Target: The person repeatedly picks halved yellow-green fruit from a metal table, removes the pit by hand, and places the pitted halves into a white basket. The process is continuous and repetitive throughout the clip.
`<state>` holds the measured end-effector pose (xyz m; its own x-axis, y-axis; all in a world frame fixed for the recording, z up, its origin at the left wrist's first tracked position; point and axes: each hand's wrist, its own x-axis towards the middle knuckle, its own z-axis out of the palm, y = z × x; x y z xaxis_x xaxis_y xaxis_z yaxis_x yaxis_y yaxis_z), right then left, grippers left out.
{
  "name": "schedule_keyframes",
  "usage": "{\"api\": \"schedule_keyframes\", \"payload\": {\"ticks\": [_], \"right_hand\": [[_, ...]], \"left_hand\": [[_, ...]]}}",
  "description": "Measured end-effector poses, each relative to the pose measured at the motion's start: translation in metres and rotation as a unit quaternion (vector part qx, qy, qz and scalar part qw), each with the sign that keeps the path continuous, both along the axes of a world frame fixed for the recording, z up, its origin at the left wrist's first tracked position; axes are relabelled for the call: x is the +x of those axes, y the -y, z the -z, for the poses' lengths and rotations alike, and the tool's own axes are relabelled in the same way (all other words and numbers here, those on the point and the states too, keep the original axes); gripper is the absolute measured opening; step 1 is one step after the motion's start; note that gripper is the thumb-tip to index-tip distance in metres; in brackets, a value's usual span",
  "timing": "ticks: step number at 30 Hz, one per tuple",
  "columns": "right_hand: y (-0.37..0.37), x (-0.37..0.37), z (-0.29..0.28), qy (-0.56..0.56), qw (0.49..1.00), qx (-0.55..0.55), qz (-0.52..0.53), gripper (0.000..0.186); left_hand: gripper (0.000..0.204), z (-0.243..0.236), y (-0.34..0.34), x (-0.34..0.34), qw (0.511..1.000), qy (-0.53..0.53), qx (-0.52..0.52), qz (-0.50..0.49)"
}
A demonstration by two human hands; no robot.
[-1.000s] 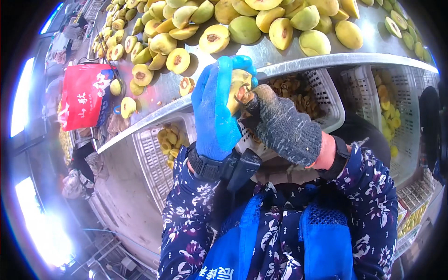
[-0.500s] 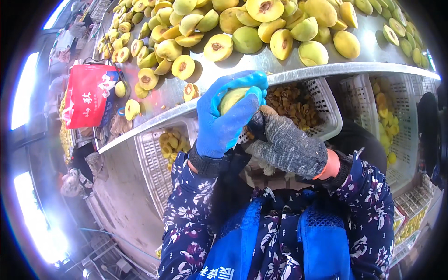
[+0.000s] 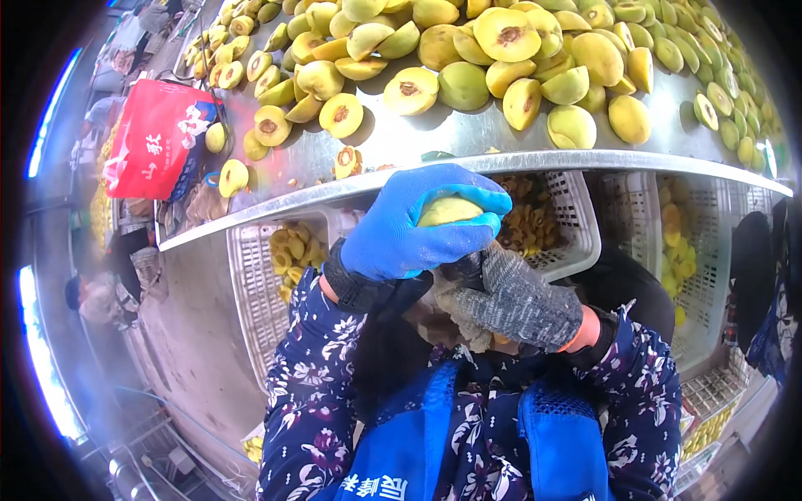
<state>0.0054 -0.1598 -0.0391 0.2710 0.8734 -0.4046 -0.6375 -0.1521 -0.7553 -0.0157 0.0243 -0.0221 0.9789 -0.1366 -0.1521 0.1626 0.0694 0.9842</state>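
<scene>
My left hand, in a blue coated glove, is closed around a yellow-green peach. Its fingers and thumb hide much of the fruit. Just below and to the right, my right hand wears a grey knitted glove with dark fingertips. Its fingers are curled in close under the left hand; what they grip, if anything, is hidden. Both hands are in front of the metal table's near edge. On the table lies a pile of halved peaches, several cut side up with brown centres.
Below the table edge are a white crate of brown scraps, a crate of yellow pieces at left, and another crate at right. A red bag sits on the table's left end.
My left hand has turned over the peach, its back now more upward, and moved slightly right. My right hand has shifted a little down. The whole view has shifted slightly.
</scene>
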Motion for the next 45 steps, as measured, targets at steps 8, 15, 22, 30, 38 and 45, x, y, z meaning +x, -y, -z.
{"api": "schedule_keyframes", "payload": {"ticks": [8, 15, 22, 30, 38, 45], "right_hand": [[0.001, 0.002, 0.000, 0.009, 0.999, 0.002, -0.031, 0.042], [0.006, 0.014, -0.011, -0.159, 0.979, -0.012, -0.128, 0.038], [0.011, 0.017, -0.012, 0.162, 0.987, 0.012, -0.013, 0.036], [0.007, 0.017, 0.004, 0.706, 0.701, -0.096, 0.042, 0.028], [0.022, 0.029, 0.055, 0.699, 0.600, -0.277, -0.274, 0.016], [0.028, 0.027, 0.046, 0.752, 0.628, -0.180, -0.090, 0.013]], "left_hand": [[0.026, -0.001, 0.008, -0.002, 0.989, 0.126, 0.070, -0.039], [0.029, -0.003, 0.002, -0.001, 0.999, 0.028, 0.017, 0.032], [0.027, -0.002, 0.013, 0.001, 0.985, 0.070, -0.151, -0.046], [0.034, 0.006, 0.021, 0.006, 0.966, 0.082, -0.148, -0.194], [0.040, -0.031, -0.078, -0.087, 0.909, 0.039, 0.207, -0.360], [0.057, -0.001, -0.146, -0.058, 0.746, 0.060, 0.616, -0.244]]}}
